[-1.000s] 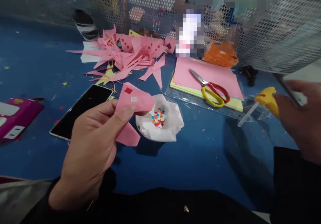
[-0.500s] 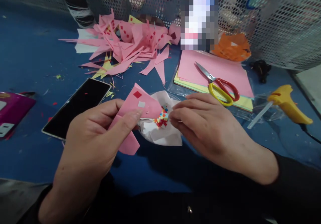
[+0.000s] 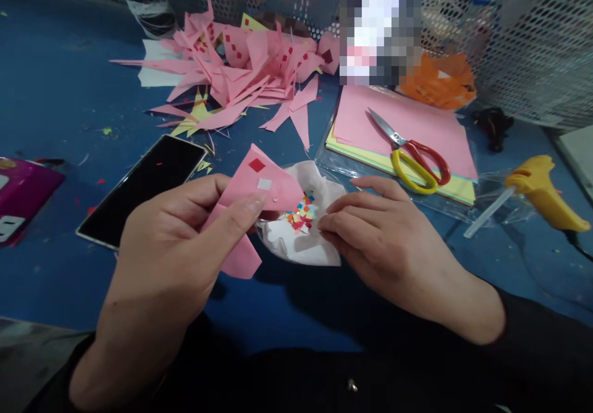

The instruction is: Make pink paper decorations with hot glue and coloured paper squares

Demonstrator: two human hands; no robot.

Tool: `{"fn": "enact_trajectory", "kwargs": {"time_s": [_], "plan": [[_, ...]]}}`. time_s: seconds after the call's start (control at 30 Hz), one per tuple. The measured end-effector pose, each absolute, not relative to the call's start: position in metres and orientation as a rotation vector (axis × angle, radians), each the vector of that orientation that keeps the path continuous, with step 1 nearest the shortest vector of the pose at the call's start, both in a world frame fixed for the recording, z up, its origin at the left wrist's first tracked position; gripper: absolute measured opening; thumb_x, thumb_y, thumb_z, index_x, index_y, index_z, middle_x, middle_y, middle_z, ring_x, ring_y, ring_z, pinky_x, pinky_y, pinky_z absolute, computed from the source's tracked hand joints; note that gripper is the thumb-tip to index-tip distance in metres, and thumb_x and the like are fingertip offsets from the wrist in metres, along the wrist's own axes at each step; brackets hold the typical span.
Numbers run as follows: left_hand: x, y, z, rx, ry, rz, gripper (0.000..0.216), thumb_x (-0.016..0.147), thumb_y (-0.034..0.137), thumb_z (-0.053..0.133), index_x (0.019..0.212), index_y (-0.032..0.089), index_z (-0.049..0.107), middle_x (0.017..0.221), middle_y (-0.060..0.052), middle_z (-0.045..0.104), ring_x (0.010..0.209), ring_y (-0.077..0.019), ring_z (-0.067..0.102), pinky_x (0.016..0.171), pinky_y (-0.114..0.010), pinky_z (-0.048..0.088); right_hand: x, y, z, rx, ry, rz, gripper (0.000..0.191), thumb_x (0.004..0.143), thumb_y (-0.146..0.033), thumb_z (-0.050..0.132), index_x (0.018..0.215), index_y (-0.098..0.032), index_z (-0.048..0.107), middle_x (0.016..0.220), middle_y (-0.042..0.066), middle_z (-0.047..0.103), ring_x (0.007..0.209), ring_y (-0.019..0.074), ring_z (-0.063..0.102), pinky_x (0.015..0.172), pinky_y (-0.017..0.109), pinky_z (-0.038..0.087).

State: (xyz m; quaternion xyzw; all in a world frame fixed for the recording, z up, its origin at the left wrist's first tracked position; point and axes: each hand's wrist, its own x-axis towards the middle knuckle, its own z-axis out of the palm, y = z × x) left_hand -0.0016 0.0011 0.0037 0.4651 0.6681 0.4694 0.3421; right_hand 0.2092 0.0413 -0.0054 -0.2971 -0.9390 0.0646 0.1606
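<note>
My left hand (image 3: 176, 258) pinches a folded piece of pink paper (image 3: 248, 184) between thumb and fingers. A red square, a white square and a small clear blob, perhaps glue, sit on its face. Behind it lies a round dish lined with white tissue (image 3: 319, 252), holding a heap of tiny coloured paper squares (image 3: 303, 214). At the dish's right edge is my right hand (image 3: 384, 240), thumb and forefinger pressed together beside the squares. Whatever those fingertips hold is too small or hidden to make out.
Scissors (image 3: 407, 154) rest on a stack of coloured paper (image 3: 449, 132). A yellow glue gun (image 3: 542, 191) is at right, a black phone (image 3: 143, 191) left of my left hand. Cut pink paper pieces (image 3: 250, 67) pile up before a perforated metal panel (image 3: 523, 36). Orange paper (image 3: 442, 83) lies behind the stack.
My right hand has drawn slightly right from the coloured squares, so more of them show. Its fingers remain pinched. The left hand still holds the pink paper, and the whole view has shifted a little.
</note>
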Motion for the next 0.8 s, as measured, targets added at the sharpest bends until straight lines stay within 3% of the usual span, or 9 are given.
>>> {"fn": "enact_trajectory", "kwargs": {"time_s": [0.2, 0.4, 0.57, 0.67, 0.8], "plan": [[0.0, -0.002, 0.005, 1.17, 1.8, 1.191, 0.02, 0.081, 0.044, 0.072, 0.07, 0.028, 0.077, 0.042, 0.004, 0.054, 0.038, -0.0098, 0.036, 0.032, -0.022, 0.018, 0.207, 0.044, 0.0, -0.863, -2.71, 0.232, 0.023, 0.091, -0.006, 0.05, 0.088, -0.019, 0.068, 0.085, 0.004, 0.077, 0.079, 0.0183, 0.068, 0.1, 0.042, 0.039], [0.001, 0.001, 0.006, 1.169, 1.843, 1.144, 0.022, 0.081, 0.046, 0.071, 0.07, 0.027, 0.076, 0.044, 0.004, 0.055, 0.039, -0.0097, 0.041, 0.032, -0.018, 0.023, 0.2, 0.051, -0.001, -0.878, -2.732, 0.321, 0.021, 0.09, -0.009, 0.052, 0.086, -0.018, 0.071, 0.076, 0.003, 0.072, 0.073, 0.0181, 0.064, 0.086, 0.037, 0.037], [-0.001, 0.0, 0.006, 1.186, 1.835, 1.152, 0.021, 0.081, 0.043, 0.071, 0.068, 0.027, 0.077, 0.044, 0.004, 0.056, 0.04, -0.0104, 0.043, 0.031, -0.017, 0.026, 0.188, 0.062, -0.006, -0.974, -2.751, 0.269, 0.021, 0.09, -0.011, 0.056, 0.085, -0.019, 0.074, 0.08, 0.004, 0.07, 0.072, 0.0172, 0.06, 0.076, 0.035, 0.031], [-0.001, 0.0, 0.004, 1.193, 1.794, 1.183, 0.02, 0.081, 0.041, 0.072, 0.067, 0.028, 0.078, 0.047, 0.004, 0.062, 0.041, -0.011, 0.048, 0.033, -0.019, 0.029, 0.183, 0.068, -0.008, -0.985, -2.793, 0.234, 0.019, 0.089, -0.012, 0.058, 0.085, -0.02, 0.075, 0.076, 0.003, 0.068, 0.071, 0.017, 0.057, 0.072, 0.035, 0.027], [0.0, 0.002, 0.002, 1.203, 1.761, 1.215, 0.02, 0.083, 0.036, 0.072, 0.065, 0.029, 0.078, 0.063, 0.003, 0.074, 0.056, -0.0137, 0.063, 0.047, -0.02, 0.042, 0.18, 0.07, -0.009, -0.985, -2.846, 0.234, 0.014, 0.084, -0.012, 0.062, 0.08, -0.019, 0.074, 0.076, 0.002, 0.067, 0.071, 0.017, 0.055, 0.071, 0.035, 0.025]]}}
